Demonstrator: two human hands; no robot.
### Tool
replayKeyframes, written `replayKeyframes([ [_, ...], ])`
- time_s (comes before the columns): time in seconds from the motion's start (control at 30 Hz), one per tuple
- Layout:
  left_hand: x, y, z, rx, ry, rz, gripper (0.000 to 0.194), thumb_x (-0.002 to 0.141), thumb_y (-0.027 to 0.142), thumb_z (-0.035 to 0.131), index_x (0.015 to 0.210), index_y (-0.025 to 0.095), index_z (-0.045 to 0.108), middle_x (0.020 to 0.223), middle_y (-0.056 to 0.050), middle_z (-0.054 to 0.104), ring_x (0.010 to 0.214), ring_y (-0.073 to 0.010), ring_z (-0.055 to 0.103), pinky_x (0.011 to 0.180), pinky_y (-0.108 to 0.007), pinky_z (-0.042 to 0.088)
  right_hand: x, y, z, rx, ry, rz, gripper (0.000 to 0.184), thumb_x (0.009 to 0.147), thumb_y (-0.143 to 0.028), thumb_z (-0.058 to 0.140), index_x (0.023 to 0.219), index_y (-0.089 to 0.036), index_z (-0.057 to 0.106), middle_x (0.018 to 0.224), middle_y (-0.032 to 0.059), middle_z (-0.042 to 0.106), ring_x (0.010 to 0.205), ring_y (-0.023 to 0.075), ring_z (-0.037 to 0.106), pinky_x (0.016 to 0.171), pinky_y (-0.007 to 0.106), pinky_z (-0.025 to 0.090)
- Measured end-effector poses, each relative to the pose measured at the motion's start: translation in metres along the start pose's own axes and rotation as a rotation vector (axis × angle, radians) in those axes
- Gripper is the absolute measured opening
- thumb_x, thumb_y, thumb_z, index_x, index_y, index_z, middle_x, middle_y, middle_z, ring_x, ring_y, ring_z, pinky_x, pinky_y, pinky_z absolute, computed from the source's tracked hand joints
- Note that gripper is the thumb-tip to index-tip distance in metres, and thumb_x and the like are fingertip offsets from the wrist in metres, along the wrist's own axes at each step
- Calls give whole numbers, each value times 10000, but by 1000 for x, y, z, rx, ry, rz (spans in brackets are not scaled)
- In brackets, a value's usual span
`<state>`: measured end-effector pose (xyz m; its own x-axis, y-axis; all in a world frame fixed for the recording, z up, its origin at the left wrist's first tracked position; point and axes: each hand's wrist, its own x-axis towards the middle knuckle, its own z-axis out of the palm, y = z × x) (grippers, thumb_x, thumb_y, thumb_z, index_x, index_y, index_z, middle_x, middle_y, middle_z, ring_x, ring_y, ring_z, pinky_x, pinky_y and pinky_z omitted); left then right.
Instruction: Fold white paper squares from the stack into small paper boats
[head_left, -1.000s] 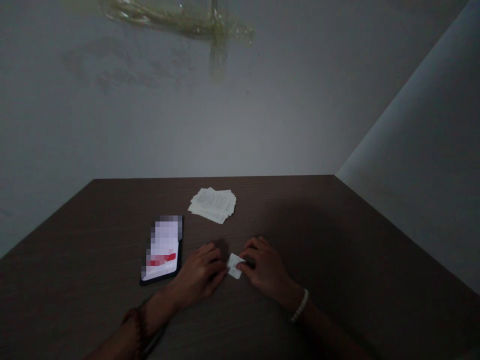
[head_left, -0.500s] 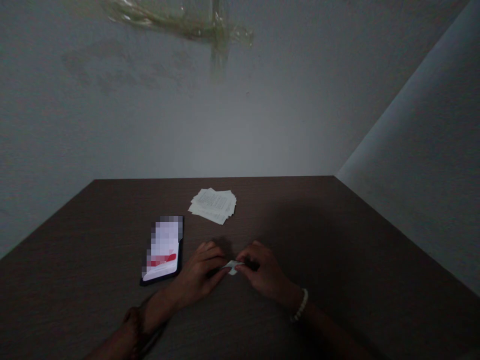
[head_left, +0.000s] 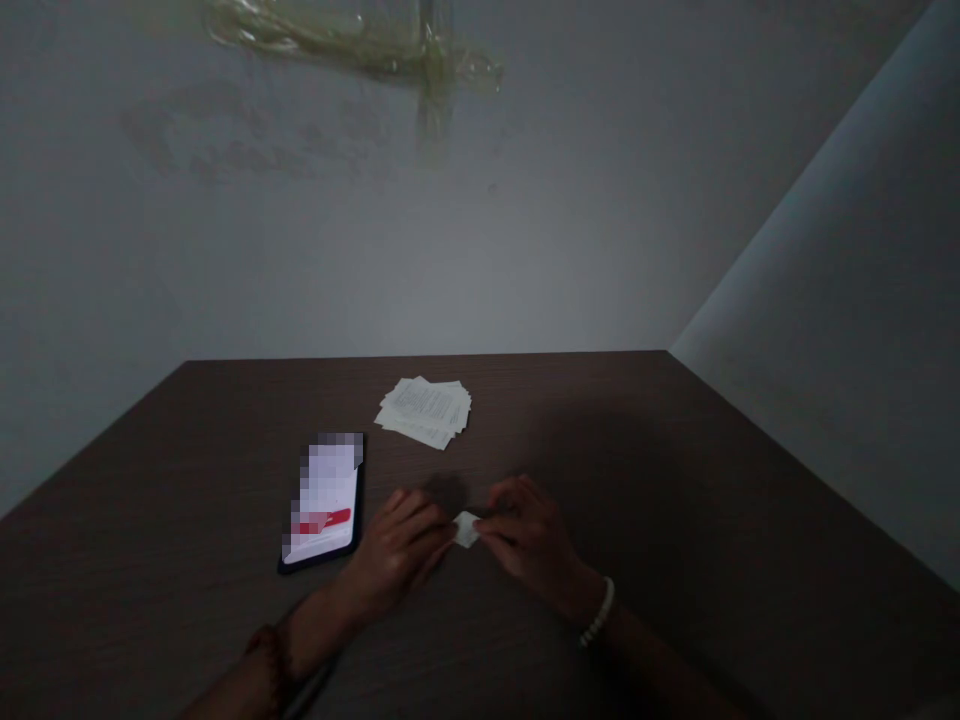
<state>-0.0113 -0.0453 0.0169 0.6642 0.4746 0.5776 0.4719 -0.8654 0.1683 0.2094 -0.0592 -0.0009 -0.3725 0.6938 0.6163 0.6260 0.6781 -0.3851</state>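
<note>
A small white piece of paper [head_left: 466,530] is held between my two hands, low over the table. My left hand [head_left: 397,545] pinches its left edge, the thumb partly hidden behind the fingers. Thumb and forefinger of my right hand [head_left: 529,535] close on its right edge, with the other fingers curled above. The paper looks folded, though its layers are too small to make out. Beyond my hands lies a loose stack of printed paper slips [head_left: 425,410].
A phone [head_left: 322,505] with a lit, partly blurred screen lies left of my left hand. The dark wooden table [head_left: 600,400] meets a grey wall [head_left: 525,270] at its far edge, and another wall rises on the right. Tape [head_left: 360,50] sticks to the wall high up.
My left hand has rolled over so its thumb shows less. The paper has turned slightly and shows a flatter face. My right fingers have shifted slightly on its edge.
</note>
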Motion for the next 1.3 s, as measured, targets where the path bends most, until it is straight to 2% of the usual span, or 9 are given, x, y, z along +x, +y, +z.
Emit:
replayKeyframes([
  [0.23,-2,-1,4,105,-46,53,210,950,117,464,811,159,616,763,-32,621,753,-178,484,683,-325,336,1,2,0,-120,-64,-99,158,820,-70,601,759,-206,653,929,43,609,816,177,507,715,307,431],
  [0.33,-2,-2,5,127,-33,62,231,952,111,449,787,153,606,745,-34,606,740,-181,474,676,-328,336,1,3,2,-149,-100,-94,154,832,-70,593,772,-201,647,941,46,606,835,180,504,735,309,427],
  [0.6,-3,-6,5,202,-122,25,228,957,98,411,973,148,633,869,-60,634,816,-207,501,730,-343,379,1,10,-1,-235,-108,-98,129,850,-99,626,852,-223,664,949,23,630,827,179,505,739,305,429],
  [0.8,-6,-11,9,188,-102,6,222,958,120,420,902,154,632,840,-60,632,779,-202,486,689,-333,366,3,11,-6,-276,-81,-97,53,848,-175,669,807,-199,645,913,22,639,811,183,508,733,310,436],
  [1.07,-6,-10,8,190,-163,6,190,910,77,457,915,156,629,876,-63,639,810,-208,490,711,-341,362,7,10,-8,-330,-152,-206,75,873,-139,618,823,-190,641,914,35,626,809,179,500,716,315,417],
  [1.17,-6,-12,9,181,-211,-2,166,887,74,497,942,160,628,903,-60,634,843,-219,495,734,-346,364,6,12,-11,-295,-203,-186,112,843,-102,633,821,-210,649,960,31,610,848,181,501,740,309,417],
  [1.3,-6,-14,11,155,-244,-21,176,863,61,517,955,159,631,910,-60,625,862,-228,491,747,-354,368,4,15,-10,-160,-232,-42,32,843,-238,681,821,-218,668,1005,38,589,914,191,511,796,322,432],
])
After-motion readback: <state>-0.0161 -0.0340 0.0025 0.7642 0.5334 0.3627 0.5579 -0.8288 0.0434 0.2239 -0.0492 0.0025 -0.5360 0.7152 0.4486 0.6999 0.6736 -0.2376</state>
